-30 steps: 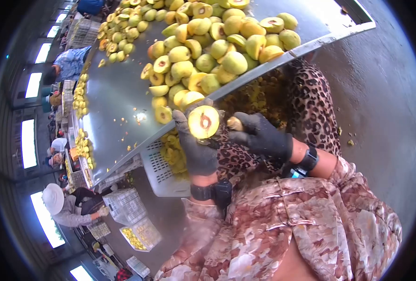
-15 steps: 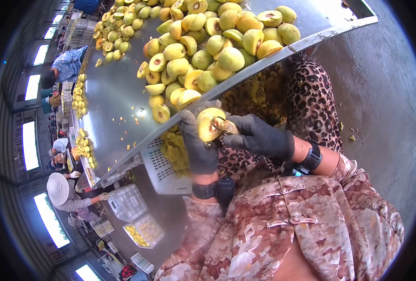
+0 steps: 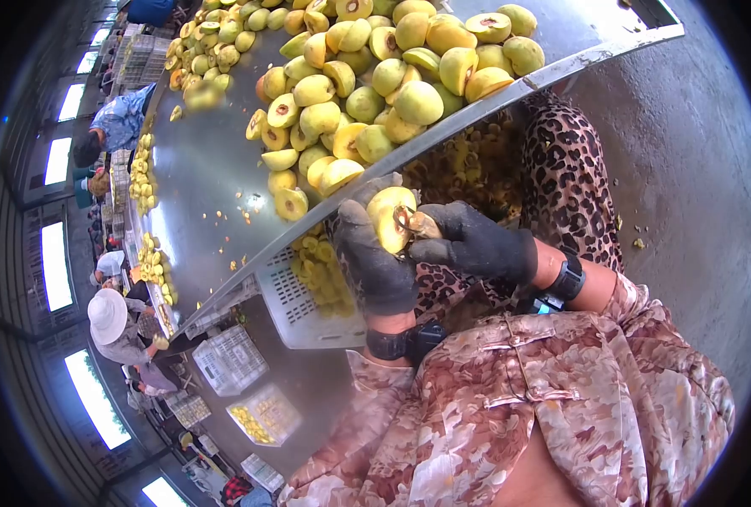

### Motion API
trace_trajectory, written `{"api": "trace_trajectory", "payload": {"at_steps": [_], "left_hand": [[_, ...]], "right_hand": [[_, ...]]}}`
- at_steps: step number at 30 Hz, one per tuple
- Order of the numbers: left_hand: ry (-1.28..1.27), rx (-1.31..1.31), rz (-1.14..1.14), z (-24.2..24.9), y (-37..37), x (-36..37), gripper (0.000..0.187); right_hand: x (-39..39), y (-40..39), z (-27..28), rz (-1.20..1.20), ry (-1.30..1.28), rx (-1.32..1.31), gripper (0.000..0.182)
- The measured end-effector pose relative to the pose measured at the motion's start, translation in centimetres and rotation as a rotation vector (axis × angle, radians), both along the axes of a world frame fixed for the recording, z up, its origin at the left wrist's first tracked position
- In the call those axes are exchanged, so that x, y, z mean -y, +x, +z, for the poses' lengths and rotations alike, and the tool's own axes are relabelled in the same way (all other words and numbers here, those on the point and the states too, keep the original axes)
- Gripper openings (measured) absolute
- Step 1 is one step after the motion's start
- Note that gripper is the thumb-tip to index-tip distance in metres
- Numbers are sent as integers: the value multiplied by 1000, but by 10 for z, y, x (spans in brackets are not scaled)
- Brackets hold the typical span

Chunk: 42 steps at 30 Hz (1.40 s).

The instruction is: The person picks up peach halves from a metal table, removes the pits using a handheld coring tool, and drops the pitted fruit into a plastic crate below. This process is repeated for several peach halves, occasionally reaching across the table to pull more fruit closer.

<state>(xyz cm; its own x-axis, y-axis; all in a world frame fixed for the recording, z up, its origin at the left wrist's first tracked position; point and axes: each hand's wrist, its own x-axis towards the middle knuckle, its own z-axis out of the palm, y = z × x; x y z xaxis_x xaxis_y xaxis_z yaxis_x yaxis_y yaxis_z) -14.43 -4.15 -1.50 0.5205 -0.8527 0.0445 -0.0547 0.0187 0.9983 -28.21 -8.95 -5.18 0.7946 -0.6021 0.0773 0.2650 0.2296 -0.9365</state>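
My left hand (image 3: 374, 258), in a dark grey glove, is closed round a yellow peach half (image 3: 384, 221) with its cut face turned toward my right hand. My right hand (image 3: 475, 243), gloved the same way, grips a small pitting knife (image 3: 426, 226) by its stubby light handle. The knife's curved metal loop is at the reddish pit hollow in the middle of the cut face. Both hands are just below the metal table's raised edge (image 3: 468, 116), above my lap.
Halved peaches (image 3: 375, 101) are heaped on the metal table (image 3: 215, 173). A white perforated crate (image 3: 287, 313) of yellow pieces stands below its edge, left of my hands. Scraps (image 3: 468, 165) lie beneath. A person in a white hat (image 3: 108, 317) works at the far left, near more crates (image 3: 230, 362).
My left hand and the peach half have shifted slightly right, and the half has turned a little. The knife's loop remains at the hollow. The person in the white hat has drawn an arm in.
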Motion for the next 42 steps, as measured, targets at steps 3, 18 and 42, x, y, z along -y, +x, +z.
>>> {"api": "trace_trajectory", "payload": {"at_steps": [3, 18, 42], "left_hand": [[-1, 157, -114, 6, -3, -3, 56], [-246, -274, -137, 15, -11, 8, 32], [-261, -379, 326, -30, 184, -143, 38]], "right_hand": [[1, -4, -13, 6, -151, -2, 28], [-15, -17, -36, 36, 141, -40, 30], [78, -15, -99, 140, -1057, -961, 32]]}}
